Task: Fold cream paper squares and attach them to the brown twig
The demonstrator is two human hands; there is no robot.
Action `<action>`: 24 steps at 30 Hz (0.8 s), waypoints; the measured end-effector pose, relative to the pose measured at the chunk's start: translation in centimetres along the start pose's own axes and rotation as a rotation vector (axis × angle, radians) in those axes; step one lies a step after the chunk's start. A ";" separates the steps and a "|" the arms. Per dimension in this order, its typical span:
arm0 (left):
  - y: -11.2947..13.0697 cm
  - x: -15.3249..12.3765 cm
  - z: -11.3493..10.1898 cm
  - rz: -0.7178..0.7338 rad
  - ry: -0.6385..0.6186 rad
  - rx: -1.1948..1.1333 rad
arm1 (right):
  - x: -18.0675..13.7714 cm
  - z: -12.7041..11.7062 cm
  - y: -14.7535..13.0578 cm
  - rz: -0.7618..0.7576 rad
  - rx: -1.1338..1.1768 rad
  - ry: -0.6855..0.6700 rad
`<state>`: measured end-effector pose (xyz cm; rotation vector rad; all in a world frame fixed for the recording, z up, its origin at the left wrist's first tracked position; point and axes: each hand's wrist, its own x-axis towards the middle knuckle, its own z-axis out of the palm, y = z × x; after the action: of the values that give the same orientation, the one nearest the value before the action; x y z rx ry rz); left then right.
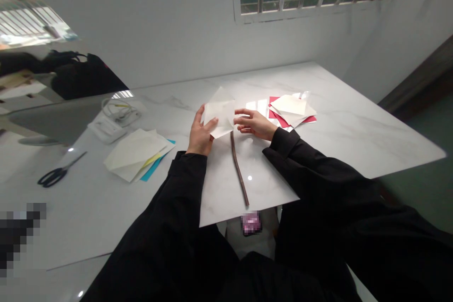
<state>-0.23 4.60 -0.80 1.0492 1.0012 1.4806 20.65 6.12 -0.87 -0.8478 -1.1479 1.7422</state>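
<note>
A cream-white envelope or folded sheet [221, 113] is held up over the table in my left hand [201, 134]. The thumb presses on its face, and the other fingers are partly behind it. My right hand [255, 124] is beside the paper's right edge with its fingers apart; whether a fingertip touches the paper I cannot tell. Below the paper a thin brown stick [239, 170] lies on the marbled tabletop, pointing toward me. The stick's far end is hidden by the paper.
Pale papers [136, 153] with yellow and blue sheets lie left. Cream papers over red ones [292, 109] lie right. Black scissors [58, 174] and a white power strip with cable [109, 125] are further left. The white marbled table [354, 122] meets the wall behind.
</note>
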 end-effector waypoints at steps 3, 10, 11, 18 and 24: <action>0.2 -0.2 0.3 -0.016 0.002 -0.002 | -0.2 0.4 0.0 -0.022 -0.029 0.036; 1.5 -0.3 -0.1 -0.109 0.020 -0.122 | -0.1 0.4 -0.2 -0.033 -0.005 0.146; 1.5 -0.3 -0.3 -0.119 0.005 -0.125 | -0.1 0.4 -0.3 -0.033 -0.001 0.157; 0.6 -0.6 -0.6 -0.077 -0.063 -0.001 | -0.3 0.6 -0.6 -0.040 0.023 0.207; 0.0 -0.3 -1.5 -0.068 0.028 0.131 | -0.2 0.8 -0.3 -0.015 0.020 0.200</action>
<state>-1.61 4.22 -1.22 1.0785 1.1559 1.3926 20.06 5.73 -0.30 -0.9746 -1.0007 1.6138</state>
